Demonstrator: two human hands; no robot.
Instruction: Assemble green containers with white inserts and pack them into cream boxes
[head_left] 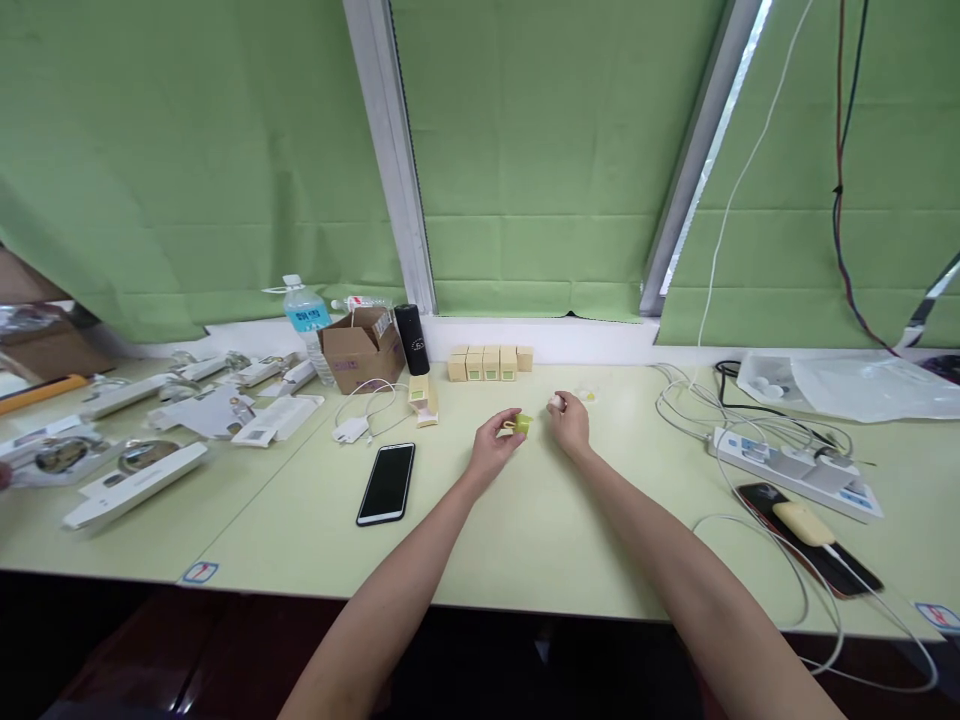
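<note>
My left hand point(496, 442) is closed round a small yellow-green piece point(523, 424), which looks like a little case or cap; its exact kind is too small to make out. A few centimetres to the right, my right hand point(571, 424) pinches a small white rounded piece point(556, 402), partly hidden by the fingers. Both hands are just above the table point(517, 530), with a gap between the two pieces. Beyond my right hand lies a small clear bag point(587, 396) with something yellow-green in it. Several small yellow boxes point(491, 364) stand in a row behind my hands.
A black-screened phone point(386, 484) lies left of my forearms, near a white charger point(350, 430). Behind it are an open carton point(362, 350), a black cylinder point(412, 340) and a water bottle point(306, 320). A power strip point(795, 472) with tangled cables is at right.
</note>
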